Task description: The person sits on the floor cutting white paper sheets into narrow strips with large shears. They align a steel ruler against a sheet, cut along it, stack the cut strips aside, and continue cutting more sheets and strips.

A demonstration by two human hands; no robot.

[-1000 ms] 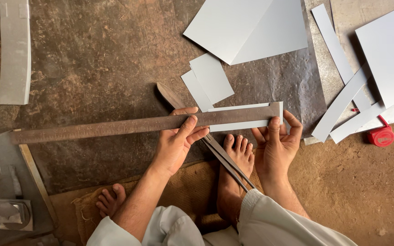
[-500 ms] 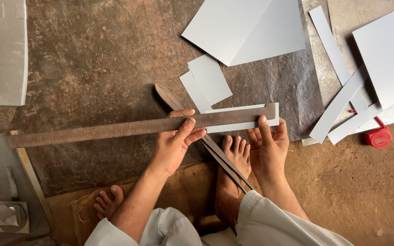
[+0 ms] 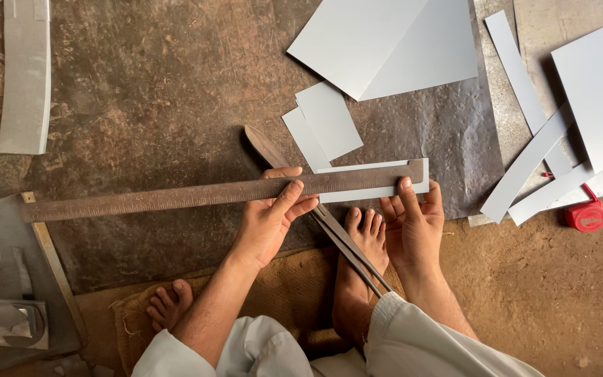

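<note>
A long rusty brown metal ruler [image 3: 176, 197] lies across the floor, its right end over a narrow grey metal strip [image 3: 375, 192]. My left hand [image 3: 271, 220] presses fingers and thumb down on the ruler near its middle. My right hand [image 3: 413, 223] lies flat at the ruler's right end, fingertips on the strip and ruler edge. Long metal shears [image 3: 329, 222] run diagonally under the ruler, between my hands and over my bare right foot [image 3: 357, 272].
Grey sheet-metal pieces [image 3: 385, 49] and strips [image 3: 532, 160] lie at the upper right, a curved strip [image 3: 26, 77] upper left. A red tape measure [image 3: 586, 215] sits at the right. Metal parts on a board [image 3: 8, 279] lie lower left; brown sacking [image 3: 280, 293] is under my feet.
My right hand has settled flatter at the ruler's right end, fingers closer together on the strip. The left hand and ruler have barely moved.
</note>
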